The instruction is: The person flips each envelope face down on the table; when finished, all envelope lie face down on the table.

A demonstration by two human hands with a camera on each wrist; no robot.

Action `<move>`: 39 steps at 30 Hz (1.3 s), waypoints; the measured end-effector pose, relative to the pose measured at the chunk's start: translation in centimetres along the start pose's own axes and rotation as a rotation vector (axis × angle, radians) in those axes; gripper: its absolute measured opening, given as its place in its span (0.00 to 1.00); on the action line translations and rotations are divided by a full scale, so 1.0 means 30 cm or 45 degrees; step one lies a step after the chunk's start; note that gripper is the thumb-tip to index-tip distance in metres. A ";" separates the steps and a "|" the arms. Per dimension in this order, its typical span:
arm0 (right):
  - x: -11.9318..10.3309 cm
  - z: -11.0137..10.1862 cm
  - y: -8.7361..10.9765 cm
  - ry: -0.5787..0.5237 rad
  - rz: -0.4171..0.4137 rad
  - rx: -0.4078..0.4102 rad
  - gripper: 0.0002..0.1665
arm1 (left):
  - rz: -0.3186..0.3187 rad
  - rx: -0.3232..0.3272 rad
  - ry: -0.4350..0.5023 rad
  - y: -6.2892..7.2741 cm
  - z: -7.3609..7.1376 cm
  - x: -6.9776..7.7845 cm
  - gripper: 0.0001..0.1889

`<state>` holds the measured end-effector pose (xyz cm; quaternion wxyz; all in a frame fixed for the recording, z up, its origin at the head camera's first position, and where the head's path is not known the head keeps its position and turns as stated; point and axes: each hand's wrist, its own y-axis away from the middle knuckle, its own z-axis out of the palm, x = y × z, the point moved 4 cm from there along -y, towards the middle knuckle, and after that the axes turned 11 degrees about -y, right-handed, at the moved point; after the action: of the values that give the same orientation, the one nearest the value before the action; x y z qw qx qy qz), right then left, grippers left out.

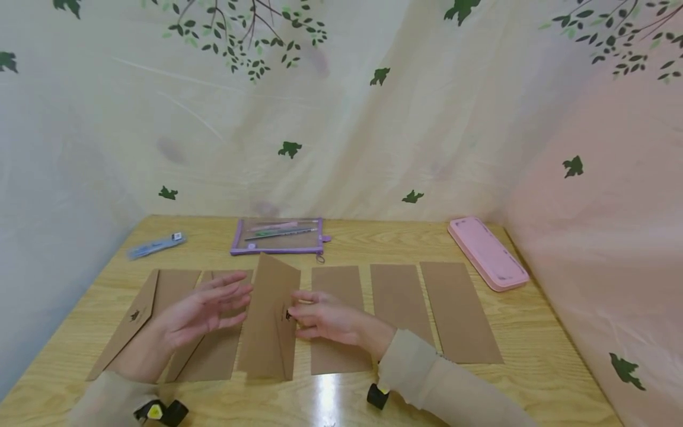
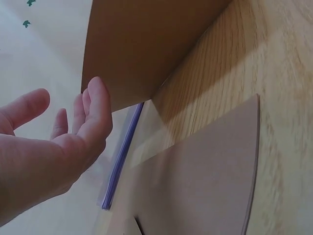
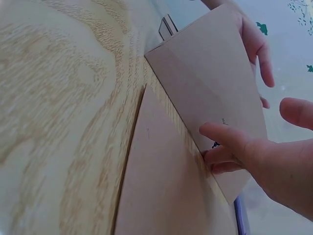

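Note:
A brown kraft envelope stands tilted up on its long edge between the two hands, its flap with a small black print facing right. My right hand touches that printed side with its fingertips, the thumb apart from the paper in the right wrist view. On the other side my left hand hovers with fingers extended and palm turned to the envelope's plain face; contact with it cannot be made out. Under the left hand lies another envelope, flap side up. A plain-faced envelope lies flat below the right hand.
At far left lies an envelope with its printed flap up. Two plain-faced envelopes lie at right. Behind are a purple-edged clear pouch with pens, a pale blue packet and a pink case.

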<state>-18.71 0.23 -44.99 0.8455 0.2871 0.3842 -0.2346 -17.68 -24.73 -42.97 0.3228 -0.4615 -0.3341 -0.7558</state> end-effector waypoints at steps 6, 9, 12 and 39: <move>0.001 0.004 -0.005 -0.013 -0.009 0.010 0.44 | -0.010 -0.012 -0.070 -0.015 0.010 -0.020 0.18; 0.002 0.008 -0.009 -0.012 -0.009 0.008 0.44 | -0.021 -0.008 -0.094 -0.020 0.016 -0.026 0.18; 0.002 0.015 -0.013 -0.010 -0.013 0.001 0.44 | -0.037 0.003 -0.122 -0.025 0.024 -0.032 0.18; -0.019 0.053 -0.009 -0.015 -0.031 -0.118 0.48 | 0.002 -0.117 -0.034 -0.073 0.084 -0.065 0.18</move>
<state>-18.40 -0.92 -43.77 0.8572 0.2416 0.3932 -0.2285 -17.50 -21.11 -44.33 0.2972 -0.4862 -0.3031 -0.7639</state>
